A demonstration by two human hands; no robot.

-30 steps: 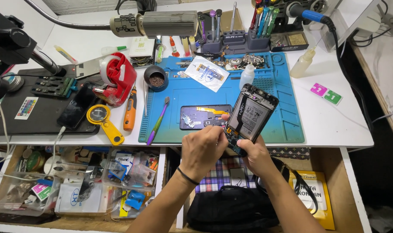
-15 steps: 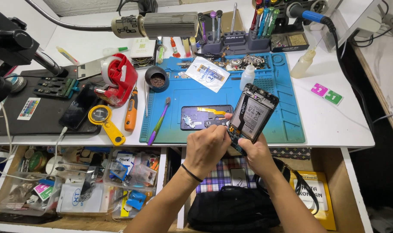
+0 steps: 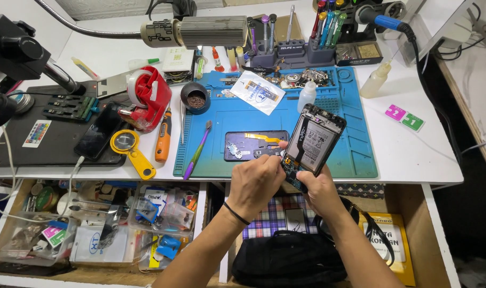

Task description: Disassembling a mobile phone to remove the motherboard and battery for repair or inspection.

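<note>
Both hands meet at the near edge of the white worktop (image 3: 413, 154), over the front rim of a blue silicone repair mat (image 3: 355, 154). The right hand (image 3: 322, 191) is clamped around the lower end of an opened black smartphone with its back cover off (image 3: 313, 143), holding it tilted up so the battery and circuit boards face the camera. The left hand (image 3: 258, 181), a thin black band on its wrist, is closed with its fingertips pinched at the phone's lower left corner; whether they grip a small tool or part there is hard to tell, since the fingers hide the spot.

Just beyond the left hand, a dark rectangular phone back panel with a yellow flex strip (image 3: 256, 145) lies flat on the mat. Left of it rests a purple-handled brush (image 3: 198, 150), and off the mat lie an orange electric screwdriver (image 3: 163, 136) and a yellow-framed magnifier (image 3: 131, 149). A red tape dispenser (image 3: 149, 98) stands further back, near a small black round cup (image 3: 195, 97).
</note>
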